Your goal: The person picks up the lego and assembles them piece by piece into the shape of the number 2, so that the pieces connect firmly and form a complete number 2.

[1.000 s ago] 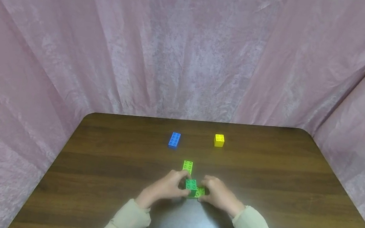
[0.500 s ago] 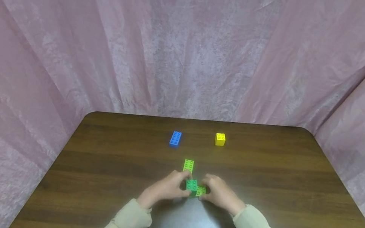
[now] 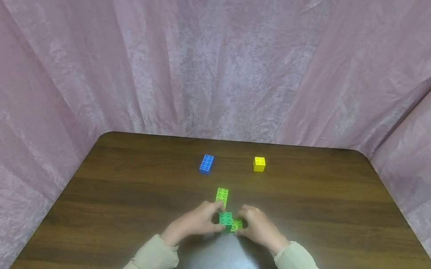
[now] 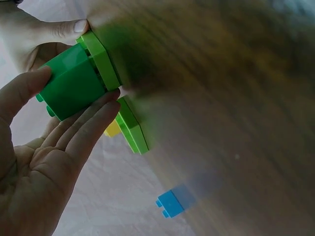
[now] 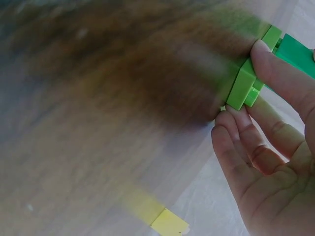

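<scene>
My left hand [image 3: 200, 219] pinches a dark green block [image 3: 225, 219] between thumb and fingers. That block sits over the left part of a flat lime green plate [image 3: 236, 225], whose right end my right hand [image 3: 261, 230] holds. In the left wrist view the green block [image 4: 74, 82] stands against the studded side of the lime plate [image 4: 102, 61], with a slim gap along part of the seam. The right wrist view has my thumb and fingers around the lime plate's end [image 5: 242, 84]. A second lime plate [image 3: 222, 195] lies just beyond my left fingertips, partly covered by them.
Farther back on the brown table [image 3: 133, 178] lie a long blue block [image 3: 206, 163] and, to its right, a yellow block [image 3: 259, 164]. Pink curtains [image 3: 225, 55] hang behind the table and at both sides.
The view has shifted slightly. Both hands keep their hold on the green block and the lime plate, with hardly any movement.
</scene>
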Available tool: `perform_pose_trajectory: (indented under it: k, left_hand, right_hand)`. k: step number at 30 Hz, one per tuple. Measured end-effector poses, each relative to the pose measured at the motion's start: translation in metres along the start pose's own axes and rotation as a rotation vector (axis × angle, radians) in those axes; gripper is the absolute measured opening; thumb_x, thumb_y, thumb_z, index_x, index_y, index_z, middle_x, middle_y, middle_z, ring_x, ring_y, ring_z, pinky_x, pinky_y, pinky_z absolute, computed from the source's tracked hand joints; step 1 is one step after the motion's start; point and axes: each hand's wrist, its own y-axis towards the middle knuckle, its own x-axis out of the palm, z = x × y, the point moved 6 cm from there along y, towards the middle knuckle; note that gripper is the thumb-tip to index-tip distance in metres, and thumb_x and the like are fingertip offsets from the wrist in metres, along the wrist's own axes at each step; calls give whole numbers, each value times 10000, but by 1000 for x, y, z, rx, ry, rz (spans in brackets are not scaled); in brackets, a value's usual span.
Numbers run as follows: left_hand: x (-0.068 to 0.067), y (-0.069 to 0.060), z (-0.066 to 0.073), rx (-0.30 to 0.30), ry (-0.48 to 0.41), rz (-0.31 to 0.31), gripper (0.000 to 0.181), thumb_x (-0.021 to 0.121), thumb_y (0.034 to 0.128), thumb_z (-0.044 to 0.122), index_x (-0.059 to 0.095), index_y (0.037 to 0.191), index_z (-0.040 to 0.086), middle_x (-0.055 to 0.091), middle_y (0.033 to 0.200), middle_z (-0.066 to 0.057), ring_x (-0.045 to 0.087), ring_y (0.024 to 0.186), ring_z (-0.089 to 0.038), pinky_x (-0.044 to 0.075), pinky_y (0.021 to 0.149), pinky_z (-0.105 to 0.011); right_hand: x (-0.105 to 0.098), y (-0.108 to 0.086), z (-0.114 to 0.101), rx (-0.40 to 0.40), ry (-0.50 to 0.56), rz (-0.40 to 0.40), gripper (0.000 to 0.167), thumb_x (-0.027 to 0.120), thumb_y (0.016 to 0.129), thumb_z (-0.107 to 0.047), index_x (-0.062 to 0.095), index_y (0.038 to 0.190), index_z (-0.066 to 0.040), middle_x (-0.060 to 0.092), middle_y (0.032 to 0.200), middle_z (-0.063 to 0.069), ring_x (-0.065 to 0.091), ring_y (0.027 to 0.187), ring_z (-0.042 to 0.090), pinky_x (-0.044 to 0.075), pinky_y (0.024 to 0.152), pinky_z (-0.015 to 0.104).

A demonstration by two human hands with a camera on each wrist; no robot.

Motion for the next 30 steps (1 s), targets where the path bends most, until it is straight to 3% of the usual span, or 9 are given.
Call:
perform_pose_trajectory:
  k: [8,20,30]
  left_hand:
    - [1,2,-4,-44,24,-19,222,691,871,109,554,1040,63,674,866,-57,550,629,-51,521,603,-169]
    - [7,7,-1,-120,15,-64,184,697,865,77,564,992,77,616,761,-9,539,544,-91,506,501,-214]
    - [1,6,1,-131,78,-85,210,704,846,76,541,976,103,575,720,16,511,548,-87,492,498,-207]
  right_hand:
    - [1,1,2,8,8,6,361,834,679,-97,709,1008,-15,705,1037,151,649,986,318,529,941,521]
    - [0,-4,3,-10,0,28,334,843,660,-85,716,964,-25,646,850,16,565,765,118,536,702,271]
    - [-2,-1,-5,-12,-13,43,342,852,643,-99,720,951,-33,653,857,19,573,764,118,542,702,276]
